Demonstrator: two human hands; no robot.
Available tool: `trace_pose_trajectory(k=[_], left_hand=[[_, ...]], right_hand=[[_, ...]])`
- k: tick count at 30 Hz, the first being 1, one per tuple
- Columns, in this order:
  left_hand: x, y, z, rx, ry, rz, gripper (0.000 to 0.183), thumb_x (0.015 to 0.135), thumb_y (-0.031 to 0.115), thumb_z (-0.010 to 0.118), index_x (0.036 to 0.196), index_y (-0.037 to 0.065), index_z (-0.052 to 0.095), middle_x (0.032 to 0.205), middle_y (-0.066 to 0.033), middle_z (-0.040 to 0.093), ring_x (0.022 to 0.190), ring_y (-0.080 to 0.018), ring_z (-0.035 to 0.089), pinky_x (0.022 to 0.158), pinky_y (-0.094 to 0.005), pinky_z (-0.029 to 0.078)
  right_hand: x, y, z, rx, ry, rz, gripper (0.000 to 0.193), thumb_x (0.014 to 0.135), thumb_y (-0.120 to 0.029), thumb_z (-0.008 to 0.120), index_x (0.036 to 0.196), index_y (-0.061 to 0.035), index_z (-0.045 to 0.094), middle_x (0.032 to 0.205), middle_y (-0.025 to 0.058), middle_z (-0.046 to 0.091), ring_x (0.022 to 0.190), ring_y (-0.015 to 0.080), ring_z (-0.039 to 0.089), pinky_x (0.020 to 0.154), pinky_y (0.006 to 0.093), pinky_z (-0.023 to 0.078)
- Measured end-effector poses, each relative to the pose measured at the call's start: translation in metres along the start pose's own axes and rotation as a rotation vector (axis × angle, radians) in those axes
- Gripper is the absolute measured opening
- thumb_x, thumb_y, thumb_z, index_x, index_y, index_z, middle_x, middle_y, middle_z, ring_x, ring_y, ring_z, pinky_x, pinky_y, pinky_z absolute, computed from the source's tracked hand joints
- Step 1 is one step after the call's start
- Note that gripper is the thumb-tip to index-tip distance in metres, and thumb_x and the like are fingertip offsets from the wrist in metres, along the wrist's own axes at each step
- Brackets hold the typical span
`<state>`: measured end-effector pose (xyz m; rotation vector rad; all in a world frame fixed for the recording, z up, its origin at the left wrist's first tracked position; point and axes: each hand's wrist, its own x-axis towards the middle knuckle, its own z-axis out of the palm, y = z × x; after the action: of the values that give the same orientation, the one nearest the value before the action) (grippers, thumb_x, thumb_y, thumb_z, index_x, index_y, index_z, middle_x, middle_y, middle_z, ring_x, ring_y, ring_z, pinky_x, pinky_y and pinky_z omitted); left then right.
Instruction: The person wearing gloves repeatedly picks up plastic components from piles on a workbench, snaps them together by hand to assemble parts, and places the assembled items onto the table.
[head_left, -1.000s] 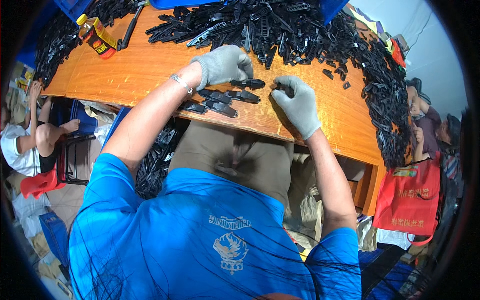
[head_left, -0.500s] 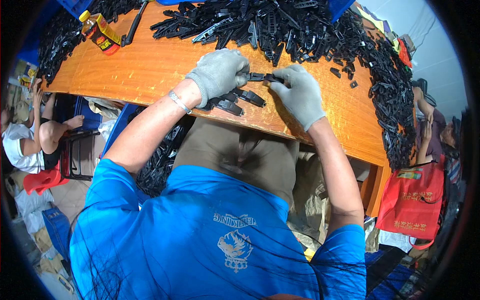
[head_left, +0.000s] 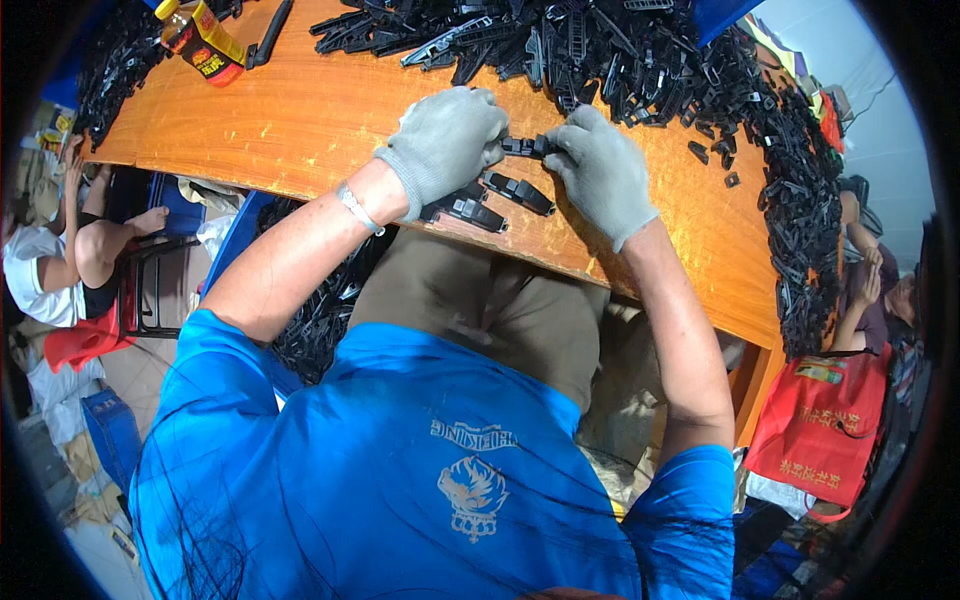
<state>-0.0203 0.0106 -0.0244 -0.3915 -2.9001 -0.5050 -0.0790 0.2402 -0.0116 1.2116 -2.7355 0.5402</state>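
Both my hands wear grey knit gloves. Between them, just above the orange wooden table (head_left: 300, 130), is a short black plastic part (head_left: 524, 147). My left hand (head_left: 447, 140) pinches its left end, and my right hand (head_left: 602, 172) grips its right end; the fingertips hide both ends. Below the hands, a few finished-looking black plastic pieces (head_left: 518, 193) lie side by side near the table's front edge. One more black piece (head_left: 470, 212) is partly covered by my left wrist.
A large heap of black plastic parts (head_left: 560, 45) covers the table's far side and runs down the right (head_left: 800, 230). A bottle with a yellow cap (head_left: 205, 45) and a black-handled tool (head_left: 270, 35) stand far left. A red bag (head_left: 825, 425) hangs at right. Other people sit at both sides.
My right hand has closed in around the black part's right end, its fingers now pointing farther forward. The whole view has shifted slightly. The pieces near the front edge stay on the table.
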Motion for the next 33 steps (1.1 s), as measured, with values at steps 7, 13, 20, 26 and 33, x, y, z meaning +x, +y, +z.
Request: trace_pose_trajectory(k=[7,13,20,26,33], left_hand=[[0.005,-0.003,0.008,-0.014,0.058,0.018,0.017,0.089,0.024,0.082,0.097,0.009,0.08,0.097,-0.014,0.072,0.095,-0.0383,0.071,0.083,-0.0492,0.058],[0.005,0.006,0.002,-0.068,0.0,-0.007,0.019,0.089,0.024,0.082,0.098,0.008,0.079,0.102,-0.0136,0.073,0.098,-0.0376,0.071,0.085,-0.0484,0.058],[0.004,0.005,0.003,-0.07,-0.035,-0.032,0.018,0.088,0.023,0.081,0.1,0.009,0.078,0.103,-0.0133,0.073,0.101,-0.037,0.071,0.088,-0.0485,0.057],[0.004,0.008,0.001,-0.092,-0.032,-0.048,0.017,0.087,0.022,0.081,0.098,0.009,0.079,0.102,-0.0138,0.072,0.101,-0.0372,0.071,0.086,-0.0484,0.058],[0.007,0.009,0.011,0.024,0.007,0.004,0.018,0.088,0.022,0.08,0.1,0.008,0.079,0.105,-0.0146,0.073,0.102,-0.0383,0.071,0.087,-0.0488,0.058]], right_hand=[[0.02,0.002,0.008,-0.004,-0.001,-0.137,0.009,0.091,-0.02,0.077,0.094,-0.0117,0.077,0.099,0.0115,0.066,0.094,0.0358,0.071,0.082,0.0489,0.058],[-0.009,0.016,0.021,0.28,0.067,0.026,0.022,0.091,-0.022,0.079,0.111,-0.0122,0.079,0.11,0.0102,0.07,0.101,0.0345,0.071,0.088,0.045,0.058],[-0.006,-0.001,0.003,0.119,0.032,0.029,0.019,0.094,-0.023,0.077,0.111,-0.0148,0.079,0.11,0.01,0.07,0.099,0.0345,0.072,0.085,0.046,0.059],[-0.017,0.016,0.003,0.085,0.032,0.039,0.019,0.09,-0.02,0.081,0.108,-0.0165,0.081,0.099,0.0098,0.069,0.092,0.0347,0.072,0.082,0.0472,0.059],[0.002,0.004,0.012,0.019,0.029,-0.11,0.014,0.091,-0.025,0.079,0.102,-0.0164,0.08,0.098,0.0093,0.068,0.09,0.0333,0.073,0.079,0.0482,0.058]])
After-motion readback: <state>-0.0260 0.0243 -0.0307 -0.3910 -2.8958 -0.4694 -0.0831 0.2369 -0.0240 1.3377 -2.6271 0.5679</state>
